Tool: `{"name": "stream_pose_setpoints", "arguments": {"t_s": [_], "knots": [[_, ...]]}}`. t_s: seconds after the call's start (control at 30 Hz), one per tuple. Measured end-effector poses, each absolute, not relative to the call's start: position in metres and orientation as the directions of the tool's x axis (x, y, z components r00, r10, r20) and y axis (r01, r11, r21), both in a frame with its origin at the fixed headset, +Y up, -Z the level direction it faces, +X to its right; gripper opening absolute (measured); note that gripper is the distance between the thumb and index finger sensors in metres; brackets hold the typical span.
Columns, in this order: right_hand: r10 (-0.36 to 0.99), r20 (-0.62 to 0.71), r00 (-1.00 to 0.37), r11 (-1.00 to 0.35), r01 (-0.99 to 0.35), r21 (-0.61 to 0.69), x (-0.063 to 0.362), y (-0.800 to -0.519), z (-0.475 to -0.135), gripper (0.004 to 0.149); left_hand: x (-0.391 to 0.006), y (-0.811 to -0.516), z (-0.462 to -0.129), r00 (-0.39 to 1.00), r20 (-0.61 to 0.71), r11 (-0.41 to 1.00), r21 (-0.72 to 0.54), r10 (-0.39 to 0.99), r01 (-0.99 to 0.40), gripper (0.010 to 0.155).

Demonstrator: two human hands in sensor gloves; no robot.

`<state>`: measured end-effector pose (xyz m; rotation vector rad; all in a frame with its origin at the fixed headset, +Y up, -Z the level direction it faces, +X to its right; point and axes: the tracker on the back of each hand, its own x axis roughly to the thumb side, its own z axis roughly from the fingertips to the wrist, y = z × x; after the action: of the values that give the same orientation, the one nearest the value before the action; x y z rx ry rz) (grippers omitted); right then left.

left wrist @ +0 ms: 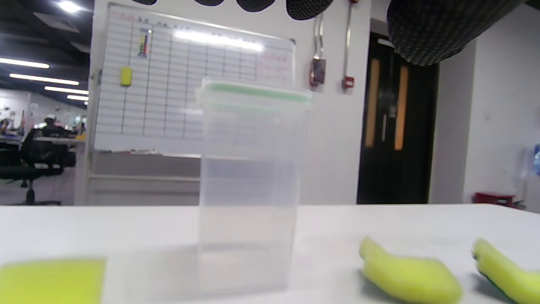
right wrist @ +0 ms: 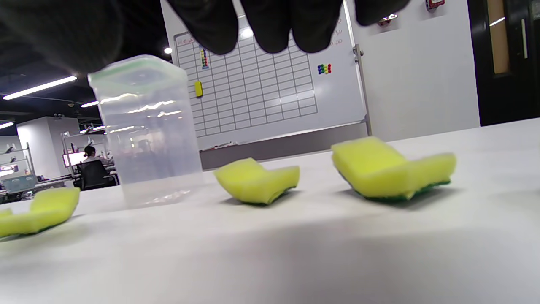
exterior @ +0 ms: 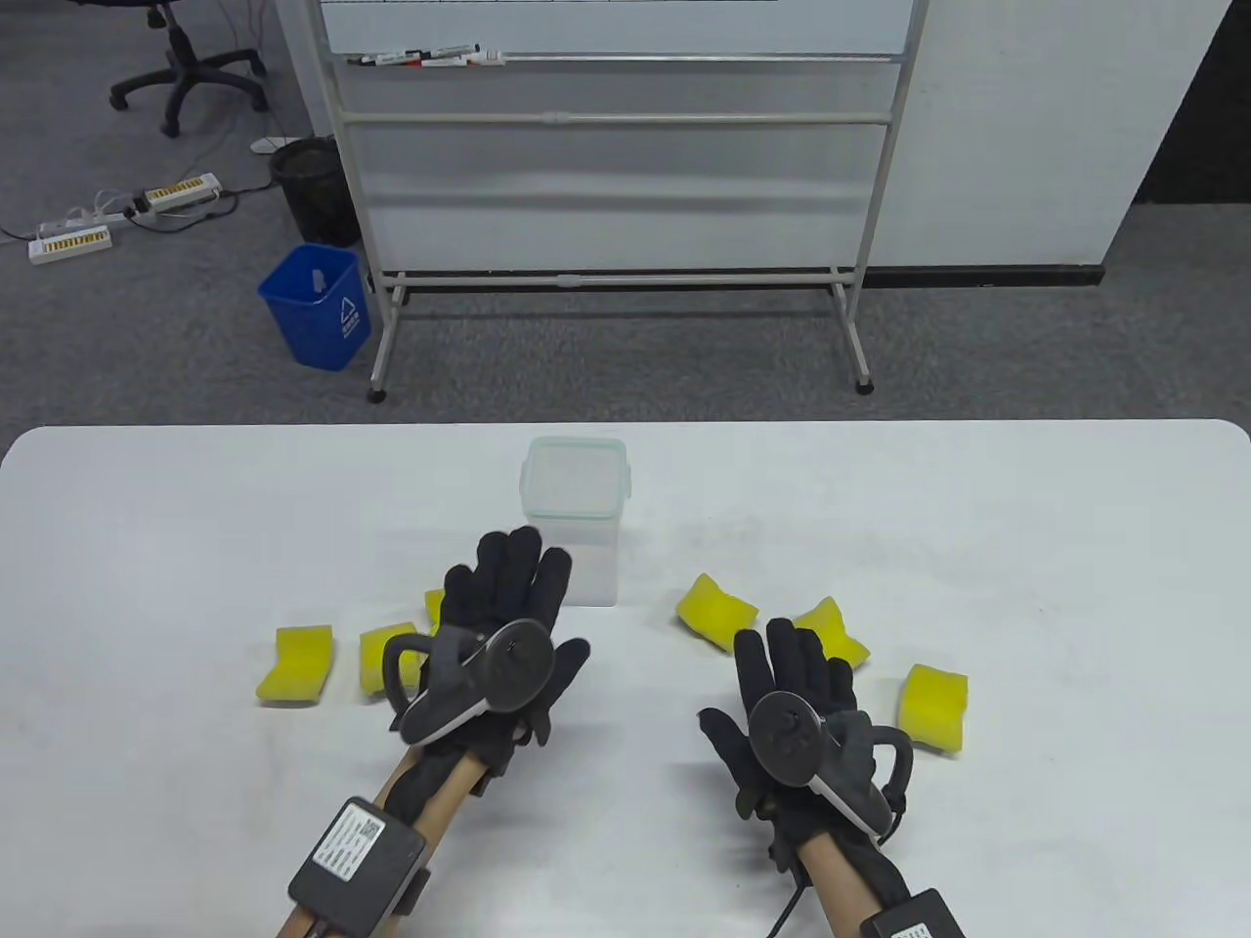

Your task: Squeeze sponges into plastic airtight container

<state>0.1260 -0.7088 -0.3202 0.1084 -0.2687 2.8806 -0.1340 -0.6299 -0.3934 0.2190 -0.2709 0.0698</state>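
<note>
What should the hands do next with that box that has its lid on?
Probably the left hand should move forward and steady the container so its lid can come off. The lid looks to be in place, both hands look empty, and all the yellow sponges, like the nearest one, lie on the table. Nothing can go in until it opens.

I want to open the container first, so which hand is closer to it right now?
Left. The left hand sits just in front of the container, fingertips near its base. The right hand lies farther off, to its right, among sponges.
</note>
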Motion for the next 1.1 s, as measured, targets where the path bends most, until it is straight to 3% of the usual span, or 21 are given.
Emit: {"name": "stream_pose_setpoints", "arguments": {"t_s": [0.17, 0.37, 0.43, 0.73, 1.1], "knots": [[0.259, 0.094, -0.961, -0.949, -0.271, -0.159, 0.129, -0.709, -0.32, 0.083, -0.108, -0.62, -0.46, 0.987, 0.155, 0.992, 0.11, 0.036, -0.054, 0.081], [0.264, 0.085, -0.961, -0.942, -0.276, -0.189, 0.134, -0.704, -0.318, 0.081, -0.104, -0.642, -0.494, 0.997, 0.076, 0.999, -0.032, 0.021, -0.018, 0.083], [0.28, 0.083, -0.957, -0.939, -0.291, -0.184, 0.135, -0.704, -0.319, 0.08, -0.103, -0.645, -0.492, 0.993, 0.092, 0.994, 0.079, 0.068, -0.076, 0.08], [0.308, 0.08, -0.948, -0.935, -0.317, -0.16, 0.135, -0.705, -0.318, 0.079, -0.097, -0.638, -0.463, 0.988, 0.156, 0.999, 0.051, -0.018, 0.01, 0.081], [0.366, 0.036, -0.93, -0.921, -0.367, -0.131, 0.144, -0.709, -0.322, 0.079, -0.095, -0.639, -0.382, 0.95, 0.305, 0.992, 0.116, -0.073, 0.039, 0.081]]}}
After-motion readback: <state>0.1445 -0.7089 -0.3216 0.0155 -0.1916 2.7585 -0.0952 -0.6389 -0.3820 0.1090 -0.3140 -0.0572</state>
